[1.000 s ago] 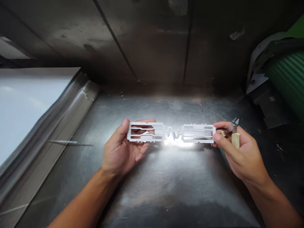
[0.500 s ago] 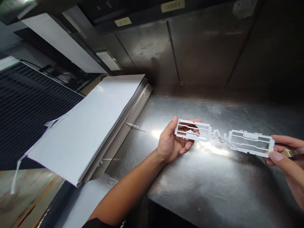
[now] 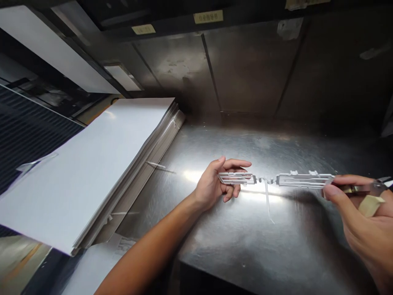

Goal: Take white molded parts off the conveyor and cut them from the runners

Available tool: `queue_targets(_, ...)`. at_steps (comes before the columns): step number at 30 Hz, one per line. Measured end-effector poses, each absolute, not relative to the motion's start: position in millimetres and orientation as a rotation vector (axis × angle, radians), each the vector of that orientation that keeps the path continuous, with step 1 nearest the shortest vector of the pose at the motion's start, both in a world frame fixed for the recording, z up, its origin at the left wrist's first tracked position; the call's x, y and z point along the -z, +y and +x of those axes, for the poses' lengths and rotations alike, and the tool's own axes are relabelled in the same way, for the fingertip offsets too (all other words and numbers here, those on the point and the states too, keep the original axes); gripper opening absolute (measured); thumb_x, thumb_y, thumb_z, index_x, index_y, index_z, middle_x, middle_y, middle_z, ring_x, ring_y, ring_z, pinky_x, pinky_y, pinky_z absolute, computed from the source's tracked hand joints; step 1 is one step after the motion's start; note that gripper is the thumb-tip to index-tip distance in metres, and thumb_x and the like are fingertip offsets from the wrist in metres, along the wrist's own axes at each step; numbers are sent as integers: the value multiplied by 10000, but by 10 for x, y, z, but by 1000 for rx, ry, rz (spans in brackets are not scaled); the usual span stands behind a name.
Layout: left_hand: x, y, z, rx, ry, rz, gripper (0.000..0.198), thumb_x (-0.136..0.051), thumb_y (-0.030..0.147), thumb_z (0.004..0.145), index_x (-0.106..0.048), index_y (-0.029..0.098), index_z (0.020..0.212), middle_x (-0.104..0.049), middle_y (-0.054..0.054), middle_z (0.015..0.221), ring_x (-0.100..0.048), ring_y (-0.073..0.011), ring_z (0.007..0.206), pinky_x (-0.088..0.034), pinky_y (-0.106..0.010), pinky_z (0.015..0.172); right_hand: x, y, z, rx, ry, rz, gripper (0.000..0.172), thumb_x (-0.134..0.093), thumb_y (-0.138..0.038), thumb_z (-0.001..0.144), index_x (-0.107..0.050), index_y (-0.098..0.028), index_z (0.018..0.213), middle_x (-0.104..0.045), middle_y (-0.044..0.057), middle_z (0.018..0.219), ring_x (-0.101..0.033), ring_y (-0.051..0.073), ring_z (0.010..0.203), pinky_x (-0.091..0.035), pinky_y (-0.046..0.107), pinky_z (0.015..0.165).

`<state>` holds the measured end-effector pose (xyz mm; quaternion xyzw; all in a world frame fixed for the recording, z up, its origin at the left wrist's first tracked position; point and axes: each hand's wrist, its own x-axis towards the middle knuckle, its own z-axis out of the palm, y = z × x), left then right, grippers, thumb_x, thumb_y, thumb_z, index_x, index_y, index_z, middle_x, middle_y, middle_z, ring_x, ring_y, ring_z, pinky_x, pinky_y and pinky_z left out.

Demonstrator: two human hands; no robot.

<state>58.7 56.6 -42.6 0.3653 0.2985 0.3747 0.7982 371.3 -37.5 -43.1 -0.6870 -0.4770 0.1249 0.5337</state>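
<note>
A pair of white plastic frames, joined by a thin curved runner, stretches between my two hands, tilted nearly edge-on. A thin white strand hangs from the runner. My left hand cradles the left frame's end between thumb and fingers, with its index finger stretched out above. At the other end, my right hand pinches the right frame between thumb and forefinger. A metal tool also lies in the right hand; its kind is not clear. Something pale yellow shows beside it.
On the left a thick stack of white sheets with white ties leans over the steel table. A metal panel with yellow labels above stands behind. A dark ribbed surface is at far left.
The joined frames have tipped from face-on to nearly edge-on, and a strand now hangs below the runner. My right hand has come left and more of its tool shows. The view has shifted right.
</note>
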Motion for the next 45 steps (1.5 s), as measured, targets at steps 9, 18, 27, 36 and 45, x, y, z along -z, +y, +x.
queue_targets(9,375,544,585,-391,700,732,525,-906,477,959,-810,59,1263,-723,-129,964,-502,-59,536,-291,-104,356,228,-318,3653,-103,-1325,-1345,112,-903,-231,1009,-855,-227,1110,-763,85,1128,-710,283,962,-525,428,930)
queue_targets(18,306,370,657,-1003,997,1092,442,-970,453,940,-828,196,1271,-686,-57,1006,-553,-71,531,-462,-157,414,266,-487,3699,-646,-1343,-1406,272,-769,-474,1183,-801,-210,1127,-722,46,862,-593,192,583,-488,311,556)
queue_targets(27,205,141,710,-1092,916,1491,187,-866,326,1054,-873,268,1231,-754,-44,1014,-674,-157,813,-557,-222,732,316,-584,3267,-1022,-1704,-1301,241,-625,-458,1273,-771,-269,1237,-722,-8,1021,-697,182,877,-542,250,807)
queue_targets(36,200,100,736,-993,862,1496,156,-821,326,1098,-858,302,1247,-760,-15,1050,-647,-134,789,-568,-240,807,279,-565,3234,-1236,-1616,-1265,327,-605,-505,1282,-709,-254,1101,-678,-12,1001,-645,195,879,-476,291,781)
queue_targets(45,235,86,746,-949,841,1574,163,-785,296,1129,-834,312,1284,-756,6,1069,-669,-117,831,-558,-214,804,282,-584,3225,-1286,-1592,-1276,490,-568,-579,1284,-634,-220,958,-587,-15,874,-551,183,751,-415,305,674)
